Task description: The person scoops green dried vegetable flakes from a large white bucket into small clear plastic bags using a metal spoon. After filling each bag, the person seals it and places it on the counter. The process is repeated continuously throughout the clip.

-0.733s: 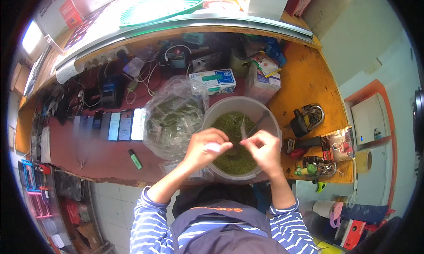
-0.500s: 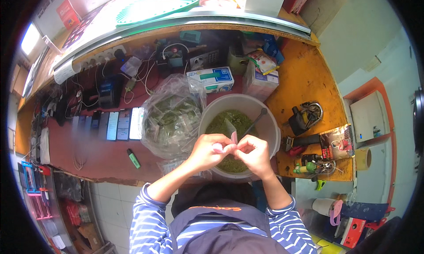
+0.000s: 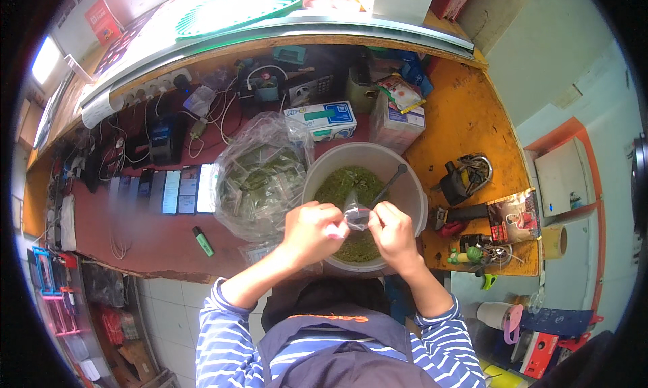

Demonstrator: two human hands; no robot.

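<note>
Above a round white tub, both my hands pinch the edges of a small clear plastic bag. My left hand has its fingers curled at the bag's left side, with a bit of pink showing by the fingers. On the other side my right hand grips the bag between thumb and fingertips. The bag's mouth looks spread apart. Inside the tub lies green crumbled leaf material, and a dark long-handled spoon leans against the tub's wall, its lower end hidden.
Left of the tub stands a large clear bag holding small packets of green stuff. Several phones and a green marker lie further left. Behind are a glove-type box and a carton. A padlock-like metal object sits right.
My hands have moved slightly apart. The small bag, pinched narrow before with pink showing at its top, is now drawn wider between them.
</note>
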